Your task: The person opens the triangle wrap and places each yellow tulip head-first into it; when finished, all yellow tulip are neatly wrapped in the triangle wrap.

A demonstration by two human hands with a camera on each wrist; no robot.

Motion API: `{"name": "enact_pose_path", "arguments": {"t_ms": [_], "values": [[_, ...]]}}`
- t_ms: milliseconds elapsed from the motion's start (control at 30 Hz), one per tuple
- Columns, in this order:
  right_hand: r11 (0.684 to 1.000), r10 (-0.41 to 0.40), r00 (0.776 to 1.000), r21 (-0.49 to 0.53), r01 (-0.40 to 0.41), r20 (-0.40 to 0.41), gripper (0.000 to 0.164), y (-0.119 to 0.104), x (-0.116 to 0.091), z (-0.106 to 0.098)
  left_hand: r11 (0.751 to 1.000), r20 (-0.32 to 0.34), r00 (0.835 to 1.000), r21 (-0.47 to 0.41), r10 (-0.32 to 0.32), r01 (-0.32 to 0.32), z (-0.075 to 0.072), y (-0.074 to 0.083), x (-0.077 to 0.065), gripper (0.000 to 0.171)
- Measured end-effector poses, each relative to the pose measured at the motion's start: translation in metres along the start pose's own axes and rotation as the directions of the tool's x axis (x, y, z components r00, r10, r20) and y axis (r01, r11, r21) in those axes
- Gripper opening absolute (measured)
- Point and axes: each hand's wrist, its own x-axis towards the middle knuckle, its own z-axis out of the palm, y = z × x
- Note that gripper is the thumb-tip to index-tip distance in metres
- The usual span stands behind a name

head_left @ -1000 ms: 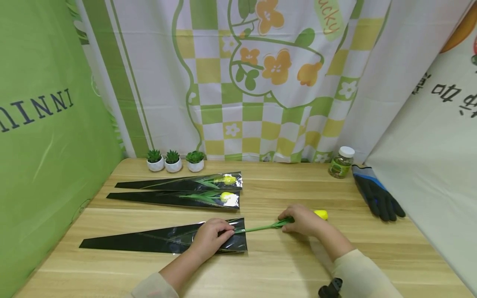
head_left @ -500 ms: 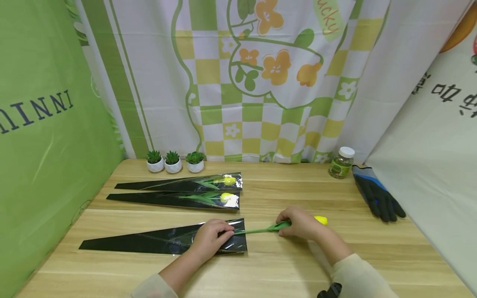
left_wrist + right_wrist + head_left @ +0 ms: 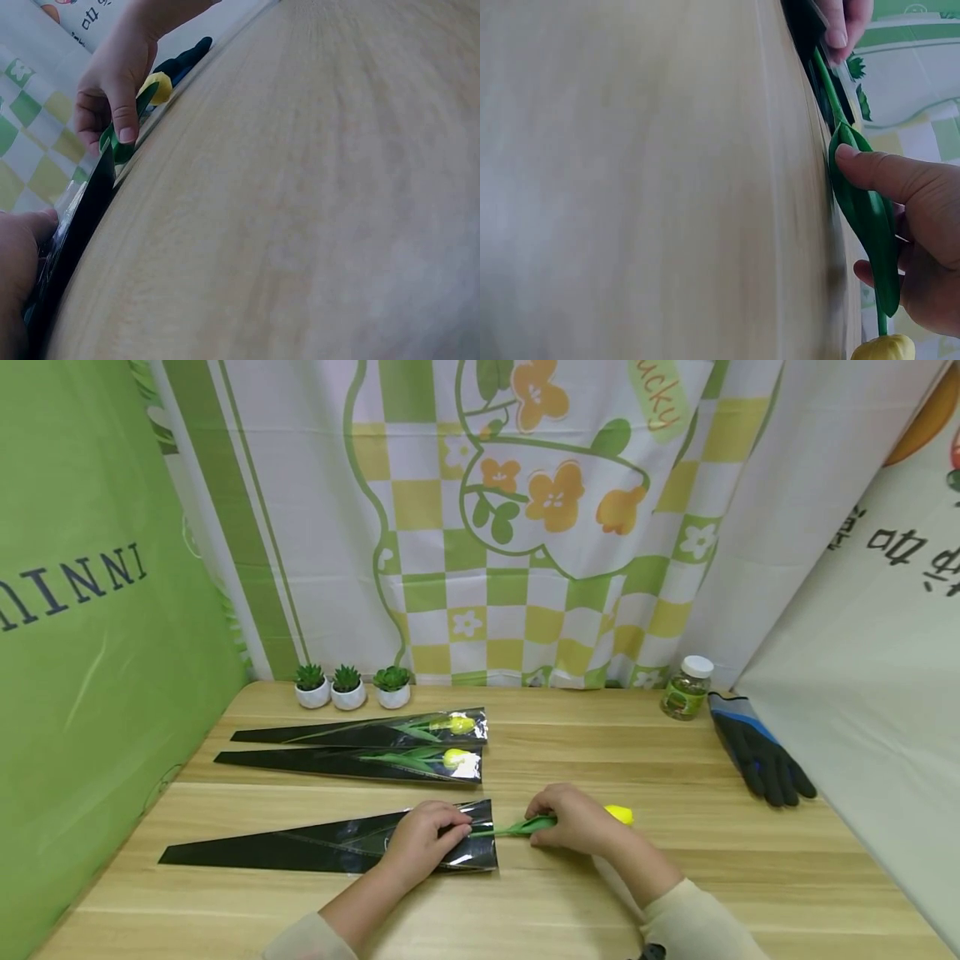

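A long black flower sleeve (image 3: 300,847) with a clear front lies on the table, its wide mouth to the right. My left hand (image 3: 423,839) lies over the mouth end, thumb and fingertips pinching the clear film at the edge. My right hand (image 3: 573,822) holds a yellow artificial tulip (image 3: 619,814) by its green leaves (image 3: 866,210), thumb on top in the right wrist view. The bloom points right, behind the hand. The stem (image 3: 829,86) runs left into the sleeve's mouth; its end is hidden under the left hand.
Behind lie two black sleeves, one farther back (image 3: 322,733) and one nearer (image 3: 300,758), each with a yellow tulip inside. Three small potted succulents (image 3: 348,687) stand at the back left. A white-lidded jar (image 3: 686,689) and a black-and-blue glove (image 3: 761,752) are at the right.
My right hand has moved left with the tulip, so more of the stem is inside the sleeve and less shows between the hands. My left hand and the sleeve have stayed in place.
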Motion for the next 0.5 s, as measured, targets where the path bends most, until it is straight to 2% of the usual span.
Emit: {"name": "enact_pose_path", "arguments": {"t_ms": [267, 500], "values": [[1.000, 0.017, 1.000, 0.018, -0.017, 0.009, 0.022, -0.0084, 0.0059, 0.0077, 1.000, -0.002, 1.000, 0.009, 0.004, -0.004, -0.0004, 0.0009, -0.0004, 0.008], [1.000, 0.028, 1.000, 0.009, -0.028, 0.015, 0.028, -0.0094, 0.0037, 0.0061, 1.000, 0.000, 1.000, 0.006, 0.014, -0.014, -0.0012, 0.0014, -0.0001, 0.008]]}}
